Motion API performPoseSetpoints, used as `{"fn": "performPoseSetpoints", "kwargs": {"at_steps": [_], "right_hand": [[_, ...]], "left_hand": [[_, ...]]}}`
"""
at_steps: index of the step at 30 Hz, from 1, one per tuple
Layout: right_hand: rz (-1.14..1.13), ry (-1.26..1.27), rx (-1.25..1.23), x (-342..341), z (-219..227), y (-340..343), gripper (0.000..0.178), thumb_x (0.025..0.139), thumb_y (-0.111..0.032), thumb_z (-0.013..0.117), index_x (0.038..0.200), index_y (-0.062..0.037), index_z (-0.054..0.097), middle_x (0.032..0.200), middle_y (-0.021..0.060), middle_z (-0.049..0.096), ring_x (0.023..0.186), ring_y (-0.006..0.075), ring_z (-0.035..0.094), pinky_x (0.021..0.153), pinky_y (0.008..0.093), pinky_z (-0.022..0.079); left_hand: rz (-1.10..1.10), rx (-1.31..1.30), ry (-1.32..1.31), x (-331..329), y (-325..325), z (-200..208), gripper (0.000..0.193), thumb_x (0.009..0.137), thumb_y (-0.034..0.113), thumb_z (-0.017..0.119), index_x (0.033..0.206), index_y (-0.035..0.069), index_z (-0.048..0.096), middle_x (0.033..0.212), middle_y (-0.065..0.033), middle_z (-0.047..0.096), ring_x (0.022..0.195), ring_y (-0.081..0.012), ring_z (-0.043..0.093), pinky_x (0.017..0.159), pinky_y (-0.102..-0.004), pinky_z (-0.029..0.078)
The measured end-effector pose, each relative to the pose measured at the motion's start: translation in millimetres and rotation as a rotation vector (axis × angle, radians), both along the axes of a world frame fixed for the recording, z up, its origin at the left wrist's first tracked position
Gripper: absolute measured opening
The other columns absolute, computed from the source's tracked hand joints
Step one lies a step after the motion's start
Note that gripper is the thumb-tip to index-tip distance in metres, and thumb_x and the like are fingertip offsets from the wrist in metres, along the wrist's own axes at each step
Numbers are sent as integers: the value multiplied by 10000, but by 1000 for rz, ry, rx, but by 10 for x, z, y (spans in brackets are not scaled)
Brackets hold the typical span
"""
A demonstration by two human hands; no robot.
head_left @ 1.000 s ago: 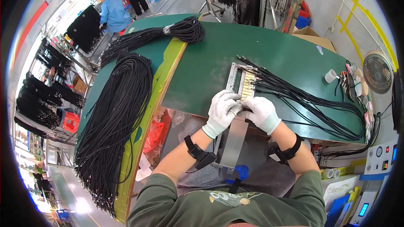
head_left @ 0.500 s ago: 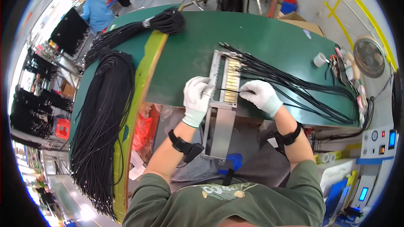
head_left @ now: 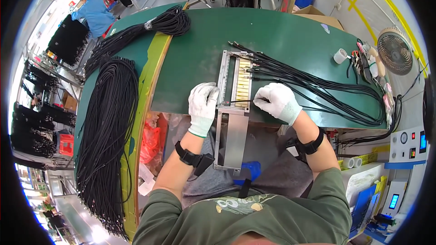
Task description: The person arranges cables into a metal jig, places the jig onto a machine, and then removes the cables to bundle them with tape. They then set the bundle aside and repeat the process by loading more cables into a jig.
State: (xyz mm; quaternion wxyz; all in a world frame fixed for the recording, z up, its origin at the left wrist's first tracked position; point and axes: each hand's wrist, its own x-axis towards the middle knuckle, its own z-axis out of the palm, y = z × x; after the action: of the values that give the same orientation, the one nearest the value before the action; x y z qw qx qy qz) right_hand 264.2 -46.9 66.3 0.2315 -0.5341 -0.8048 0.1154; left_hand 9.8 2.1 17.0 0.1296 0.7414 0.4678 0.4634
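A narrow metal fixture [head_left: 222, 78] with a row of yellowish slotted blocks [head_left: 243, 85] lies on the green table in front of me. Several black cables run from its right side. One black cable [head_left: 239, 101] crosses the fixture's near end, and my right hand [head_left: 277, 101], in a white glove, pinches it just right of the blocks. Also gloved, my left hand [head_left: 202, 105] is beside the fixture's left rail with its fingers curled together, close to the cable's left end. Whatever is between those fingertips is hidden.
Loose black cables [head_left: 327, 86] fan out to the right. Large black cable bundles [head_left: 106, 122] lie left of a yellow-green board edge [head_left: 152, 68]. Pliers [head_left: 353, 69], a white roll [head_left: 339, 56] and a fan [head_left: 395, 52] are at the right. A person in blue [head_left: 96, 16] is at far left.
Both hands have shifted nearer and slightly left in the view, as the whole table has also shifted left. The crossing cable now lies at the near end of the block row.
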Motion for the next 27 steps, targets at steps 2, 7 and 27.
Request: {"fn": "performPoseSetpoints", "kwargs": {"at_steps": [2, 7, 27], "right_hand": [[-10, -11, -4, 5, -15, 8, 129, 824, -230, 691, 791, -104, 698, 745, 82, 671, 782, 292, 643, 711, 416, 500], [-18, -13, -44, -28, -16, 21, 157, 841, -251, 667, 808, -102, 704, 762, 93, 683, 792, 301, 658, 707, 423, 509], [-284, -291, 10, 147, -130, 346, 151, 795, -245, 733, 861, -121, 677, 871, 66, 675, 905, 285, 611, 808, 422, 473]], "left_hand": [[-1, -3, 27, -2, 3, 2, 169, 890, 179, 671, 898, 14, 703, 1047, -121, 720, 1026, -320, 639, 916, -423, 495], [-81, -6, 16, -27, 41, 19, 177, 886, 187, 667, 905, 17, 715, 1034, -114, 726, 1031, -316, 643, 930, -427, 488], [-322, 167, 416, 148, -132, 102, 285, 778, 427, 729, 1023, 291, 785, 1282, -161, 620, 1265, -416, 487, 1099, -566, 340]]}}
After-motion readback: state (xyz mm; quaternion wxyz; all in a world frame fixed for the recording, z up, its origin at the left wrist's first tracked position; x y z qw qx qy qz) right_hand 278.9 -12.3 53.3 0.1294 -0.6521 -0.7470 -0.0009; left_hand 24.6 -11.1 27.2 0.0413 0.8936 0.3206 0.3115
